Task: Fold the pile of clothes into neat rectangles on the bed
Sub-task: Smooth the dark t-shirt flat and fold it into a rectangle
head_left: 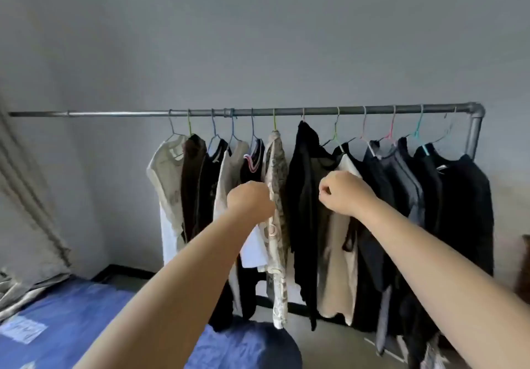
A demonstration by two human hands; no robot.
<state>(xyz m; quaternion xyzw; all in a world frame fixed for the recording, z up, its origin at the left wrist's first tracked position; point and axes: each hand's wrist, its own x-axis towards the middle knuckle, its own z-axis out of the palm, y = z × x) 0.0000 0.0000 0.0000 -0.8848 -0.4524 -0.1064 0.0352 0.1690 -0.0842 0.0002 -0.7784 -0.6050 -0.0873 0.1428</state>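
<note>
Several garments hang on wire hangers from a grey metal clothes rail (258, 111) in front of me. My left hand (250, 201) is curled and grips the edge of a beige patterned garment (276, 173) near the rail's middle. My right hand (342, 192) is curled in front of a black garment (304, 196) and a cream top (338, 254); whether it holds cloth is unclear. A bed with a blue cover (71, 320) lies at the lower left, below my left arm.
Dark garments (459, 196) fill the rail's right half, up to its bent corner post (474, 130). A grey curtain (25, 196) hangs at the far left by the bed. The wall is plain grey. A bare floor (329, 345) shows under the rail.
</note>
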